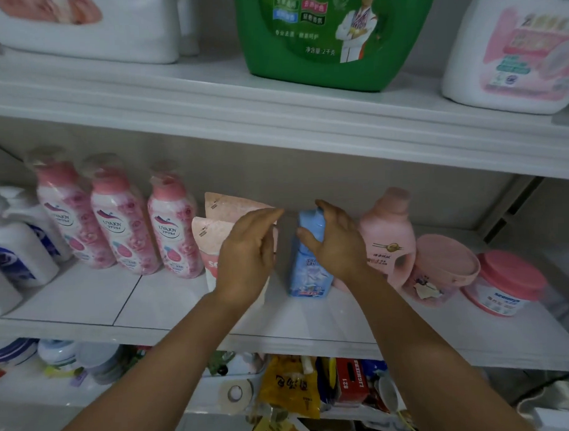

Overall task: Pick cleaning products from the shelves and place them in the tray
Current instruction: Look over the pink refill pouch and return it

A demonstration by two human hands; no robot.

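Observation:
A blue bottle (307,269) stands upright on the middle shelf (150,303). My right hand (334,239) wraps around its upper part and cap. My left hand (249,248) hovers just left of it with fingers apart, in front of two pink refill pouches (209,237), holding nothing. A pink detergent bottle (389,240) stands right of the blue one. No tray is in view.
Three pink floral bottles (122,221) and white pump bottles (16,250) fill the shelf's left. Pink-lidded jars (501,282) sit at the right. A green jug (331,36) and white jugs (509,49) stand on the shelf above. Clutter fills the shelf below (292,386).

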